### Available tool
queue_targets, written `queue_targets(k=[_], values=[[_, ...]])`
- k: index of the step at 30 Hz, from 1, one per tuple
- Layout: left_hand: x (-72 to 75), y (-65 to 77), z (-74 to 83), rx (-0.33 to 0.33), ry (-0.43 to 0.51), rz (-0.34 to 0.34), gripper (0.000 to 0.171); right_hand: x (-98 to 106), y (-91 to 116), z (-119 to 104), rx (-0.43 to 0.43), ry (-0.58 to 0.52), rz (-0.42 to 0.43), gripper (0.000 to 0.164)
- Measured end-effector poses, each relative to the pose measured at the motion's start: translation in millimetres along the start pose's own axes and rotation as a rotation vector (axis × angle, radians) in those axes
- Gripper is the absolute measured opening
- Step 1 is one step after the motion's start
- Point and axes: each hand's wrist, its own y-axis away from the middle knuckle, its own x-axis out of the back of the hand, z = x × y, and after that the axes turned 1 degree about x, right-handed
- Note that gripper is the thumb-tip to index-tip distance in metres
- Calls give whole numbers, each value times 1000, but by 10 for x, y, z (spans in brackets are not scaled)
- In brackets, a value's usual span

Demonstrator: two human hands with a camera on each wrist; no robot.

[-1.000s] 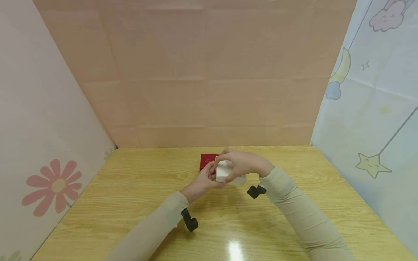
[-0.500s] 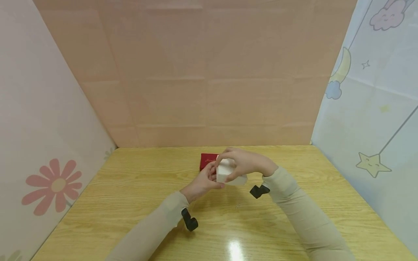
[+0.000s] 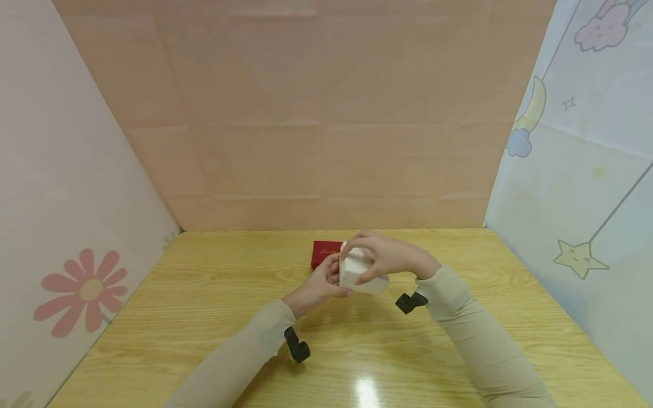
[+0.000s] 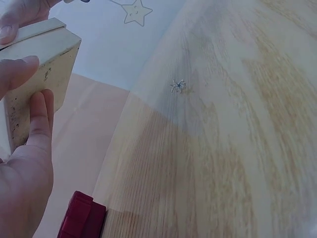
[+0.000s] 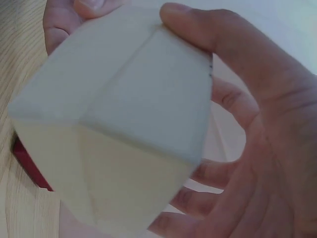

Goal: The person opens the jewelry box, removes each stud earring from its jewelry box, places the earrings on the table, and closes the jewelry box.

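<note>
A small white box [image 3: 356,271] is held tilted above the table, between both hands. My left hand [image 3: 315,287] grips one end; in the left wrist view its thumb lies along an edge and its fingers press a face with dark specks. From the other side my right hand [image 3: 391,255] holds the box, its thumb on one edge and the fingers around the opposite side in the right wrist view. A seam line runs across the white box [image 5: 143,94]. The box's inside is hidden.
Behind the hands lies a red box [image 3: 325,251] with gold script, partly covered by them. A tiny shiny spiky piece [image 4: 178,86] rests on the wooden table [image 3: 229,266]. A peach backdrop and patterned side walls enclose the table.
My right hand has shifted slightly to the right, and the white box has moved and turned a little with it. The left hand stays almost still.
</note>
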Motion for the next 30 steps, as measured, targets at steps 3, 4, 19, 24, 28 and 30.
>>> queue_targets(k=[3,4,19,24,28,30], values=[[8,10,-7,-4,1,10,82,4,16,37,0,-60,40,46],[11,14,-10,-8,4,11,82,8,24,48,1,-87,56,47],[33,28,11,14,0,65,86,34,213,218,54,-315,217,54],[35,31,3,9,-2,52,84,105,288,303,17,-264,269,54],[53,37,-13,11,-8,51,85,132,345,412,-96,-225,264,54],[63,39,-20,10,-12,49,85,127,370,481,-158,-194,253,54]])
